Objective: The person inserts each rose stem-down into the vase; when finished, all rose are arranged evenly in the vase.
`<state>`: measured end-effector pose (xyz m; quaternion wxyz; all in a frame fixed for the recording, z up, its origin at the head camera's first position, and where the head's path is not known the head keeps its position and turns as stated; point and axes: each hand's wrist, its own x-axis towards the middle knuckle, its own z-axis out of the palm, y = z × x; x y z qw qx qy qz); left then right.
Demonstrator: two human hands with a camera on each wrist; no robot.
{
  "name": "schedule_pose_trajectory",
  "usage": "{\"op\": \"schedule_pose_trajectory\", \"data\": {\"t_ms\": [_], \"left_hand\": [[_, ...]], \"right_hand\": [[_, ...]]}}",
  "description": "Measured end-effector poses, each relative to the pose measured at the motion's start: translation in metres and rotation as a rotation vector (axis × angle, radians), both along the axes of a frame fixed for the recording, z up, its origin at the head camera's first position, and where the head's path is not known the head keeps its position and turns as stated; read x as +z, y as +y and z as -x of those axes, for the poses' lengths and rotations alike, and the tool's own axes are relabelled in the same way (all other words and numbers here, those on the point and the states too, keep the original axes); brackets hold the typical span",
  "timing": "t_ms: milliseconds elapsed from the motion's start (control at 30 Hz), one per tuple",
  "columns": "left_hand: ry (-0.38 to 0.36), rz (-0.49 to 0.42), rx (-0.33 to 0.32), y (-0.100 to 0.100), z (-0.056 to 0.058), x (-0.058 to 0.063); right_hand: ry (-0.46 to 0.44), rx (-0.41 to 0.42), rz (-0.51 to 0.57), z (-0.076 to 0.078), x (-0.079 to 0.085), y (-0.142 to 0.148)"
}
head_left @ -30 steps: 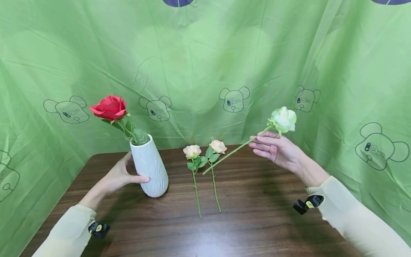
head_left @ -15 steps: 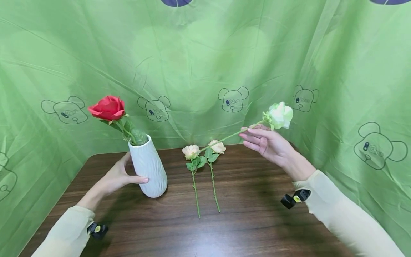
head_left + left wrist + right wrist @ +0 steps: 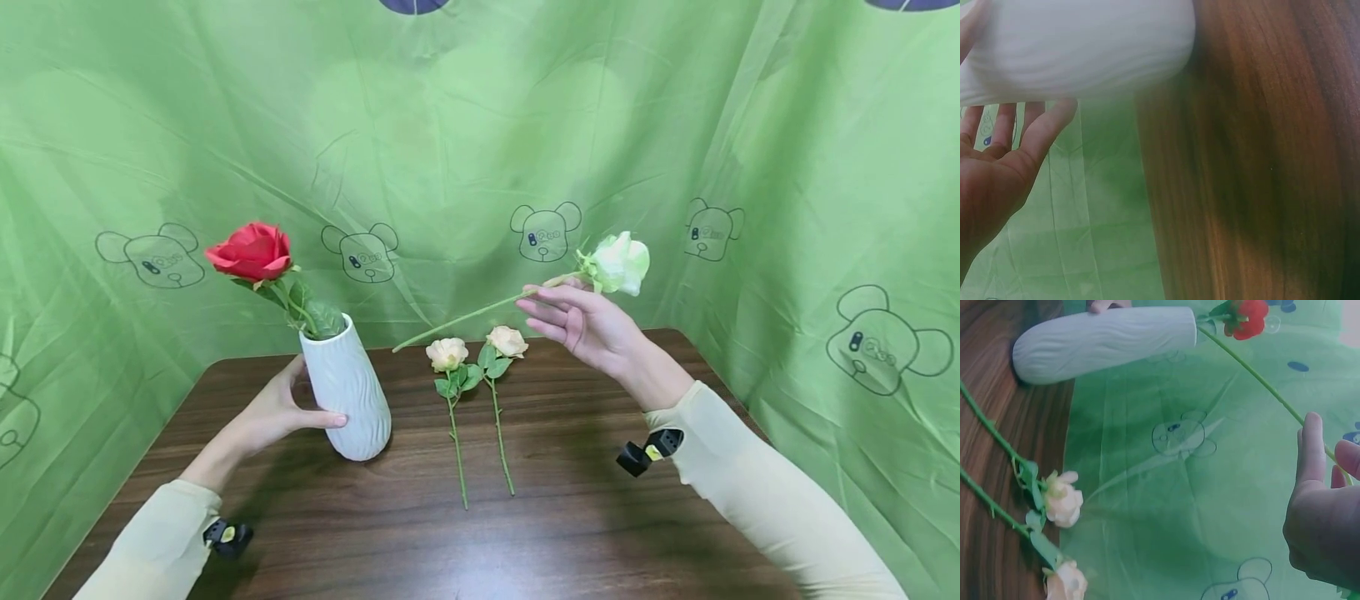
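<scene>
Right hand point(image 3: 1325, 515), right: pinches a green stem point(image 3: 1280, 399) with the thumb and fingers. Stem runs left; its end lines up with the mouth of a white vase point(image 3: 1107, 342), contact not determinable. Red rose point(image 3: 1247, 317) at vase mouth. Left hand point(image 3: 1107, 305), partly visible, against the vase's left side. Two peach roses point(image 3: 1063, 500) on wooden table point(image 3: 985, 337), right of vase, blooms pointing far. Far: printed green cloth point(image 3: 1147, 550).

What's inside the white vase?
A red rose is in the vase, with its flower and some leaves sticking out. The vase hides the bottom of its stem and anything else in there.
</scene>
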<state>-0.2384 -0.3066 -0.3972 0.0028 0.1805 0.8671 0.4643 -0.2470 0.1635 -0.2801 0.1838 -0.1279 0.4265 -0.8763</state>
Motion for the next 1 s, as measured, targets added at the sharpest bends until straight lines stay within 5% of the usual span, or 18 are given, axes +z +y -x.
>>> {"op": "schedule_pose_trajectory", "data": {"t_ms": [1000], "left_hand": [[-0.006,0.024,0.003,0.002,-0.003,0.002]], "right_hand": [[0.071,0.038,-0.039,0.021,0.031,-0.076]]}}
